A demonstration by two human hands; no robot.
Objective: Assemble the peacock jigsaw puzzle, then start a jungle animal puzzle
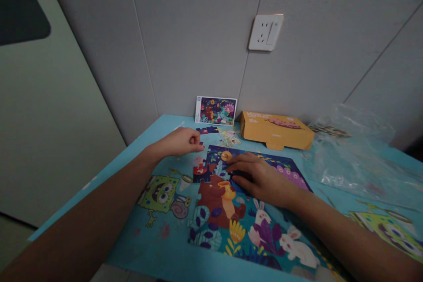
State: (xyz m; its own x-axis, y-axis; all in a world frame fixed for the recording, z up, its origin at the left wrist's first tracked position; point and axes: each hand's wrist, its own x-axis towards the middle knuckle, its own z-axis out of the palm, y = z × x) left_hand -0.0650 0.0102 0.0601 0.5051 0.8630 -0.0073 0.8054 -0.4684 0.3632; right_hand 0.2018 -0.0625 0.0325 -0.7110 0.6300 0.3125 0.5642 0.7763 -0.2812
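A colourful jigsaw puzzle (231, 220) with a brown bear and white rabbits lies mostly joined on the blue cartoon-printed table (155, 238). My right hand (261, 178) rests flat on its upper middle, fingers stretched toward the left. My left hand (180, 142) lies curled on the table just left of the puzzle's top corner, fingers closed; what they hold, if anything, is hidden. A few loose pieces (207, 130) lie just beyond my left hand.
A reference picture card (216, 110) leans on the grey wall. An orange cardboard box (276, 130) lies to its right. A crumpled clear plastic bag (353, 154) fills the right side. A wall socket (266, 32) is above.
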